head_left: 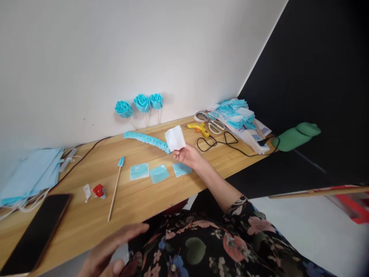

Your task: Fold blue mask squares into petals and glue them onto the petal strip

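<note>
My right hand (184, 155) is closed on a white square of mask fabric (175, 139), held up above the table by its lower edge. My left hand (108, 252) is at the table's front edge, fingers stretched and apart, holding nothing. Under my right hand lie blue fabric squares, one (182, 169) partly below the wrist, others (159, 174) (139, 171) to its left. A long strip of folded blue petals (147, 140) reaches toward the held square. A wooden stick (114, 191) with a small blue wrapped tip (121, 161) lies on the left.
Three blue fabric roses (142, 103) on sticks lean on the wall. A yellow glue gun (198, 128), scissors (211, 122) and a blue scrap pile (235, 111) are back right; a black cord (227, 141) curls nearby. Left: face masks (33, 173), a phone (37, 231), a red wrapper (99, 191).
</note>
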